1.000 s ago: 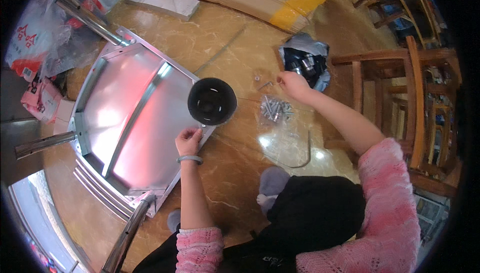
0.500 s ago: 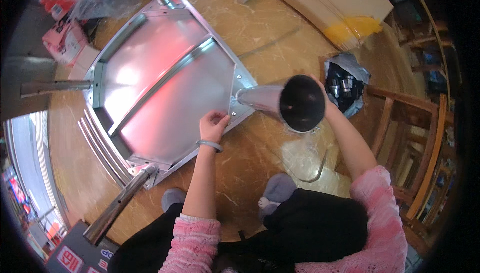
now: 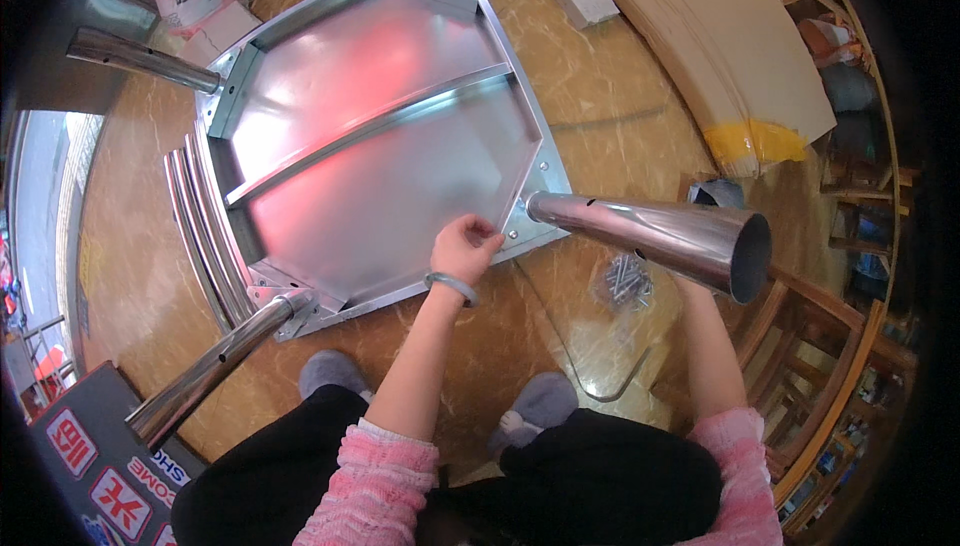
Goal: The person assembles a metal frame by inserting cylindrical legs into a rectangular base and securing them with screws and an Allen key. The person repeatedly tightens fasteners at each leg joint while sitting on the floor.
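An upturned silver metal panel (image 3: pixel 400 166) lies on the floor, with tubular legs at its corners. My left hand (image 3: pixel 466 249) is at its near right corner, thumb and fingers pinched beside a bolt; whatever they hold is too small to make out. From that corner rises a polished metal leg (image 3: pixel 640 231), its hollow end tilted toward me. My right hand (image 3: pixel 692 288) is mostly hidden behind this leg, so its fingers do not show. A clear bag of bolts (image 3: pixel 625 281) lies on the floor beside the leg.
A bent metal rod (image 3: pixel 612 392) lies near my right foot. Long metal tubes (image 3: pixel 205 236) rest along the panel's left side. Flat cardboard (image 3: pixel 710 56) spreads at the far right, above a wooden stool frame (image 3: pixel 800 356). A dark mat (image 3: pixel 110 456) is at lower left.
My view has shifted, so the panel sits further right. My right hand has dropped from beside the leg's open end to behind its lower side. My left hand stays pinched at the corner.
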`<action>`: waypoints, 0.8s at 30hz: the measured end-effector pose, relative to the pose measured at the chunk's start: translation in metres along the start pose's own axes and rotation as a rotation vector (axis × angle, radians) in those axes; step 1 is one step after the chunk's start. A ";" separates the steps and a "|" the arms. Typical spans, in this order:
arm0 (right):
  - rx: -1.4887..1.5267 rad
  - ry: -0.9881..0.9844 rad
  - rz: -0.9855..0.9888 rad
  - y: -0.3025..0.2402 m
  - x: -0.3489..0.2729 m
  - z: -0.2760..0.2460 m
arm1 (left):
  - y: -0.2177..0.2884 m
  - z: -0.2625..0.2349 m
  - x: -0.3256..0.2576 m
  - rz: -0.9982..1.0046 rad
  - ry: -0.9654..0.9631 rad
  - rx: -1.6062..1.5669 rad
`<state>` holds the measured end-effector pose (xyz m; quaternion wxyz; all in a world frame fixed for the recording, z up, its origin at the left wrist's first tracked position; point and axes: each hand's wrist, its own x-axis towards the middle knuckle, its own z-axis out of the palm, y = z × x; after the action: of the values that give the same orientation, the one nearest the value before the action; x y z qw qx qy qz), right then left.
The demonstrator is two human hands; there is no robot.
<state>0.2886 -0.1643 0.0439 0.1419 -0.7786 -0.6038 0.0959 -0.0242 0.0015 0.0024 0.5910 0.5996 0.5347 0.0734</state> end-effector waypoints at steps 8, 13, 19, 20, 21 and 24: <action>0.163 -0.381 0.022 -0.081 0.116 -0.035 | 0.036 0.012 0.015 0.711 0.115 0.670; -0.012 -0.351 -0.312 -0.124 0.148 -0.025 | 0.034 0.011 0.020 0.683 0.057 0.770; -0.204 -0.471 -0.327 -0.136 0.155 -0.003 | 0.035 0.011 0.021 0.638 0.036 0.726; -0.216 -0.479 -0.336 -0.138 0.155 -0.001 | 0.035 0.011 0.021 0.637 0.025 0.707; -0.241 -0.501 -0.324 -0.139 0.155 0.000 | 0.035 0.010 0.021 0.628 0.017 0.690; -0.260 -0.466 -0.431 -0.145 0.156 0.000 | 0.036 0.008 0.024 0.658 0.048 0.656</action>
<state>0.1957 0.0195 0.0965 -0.0833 -0.6019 -0.7776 0.1614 0.0114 0.0236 0.0152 0.3031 0.8907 0.3243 0.0980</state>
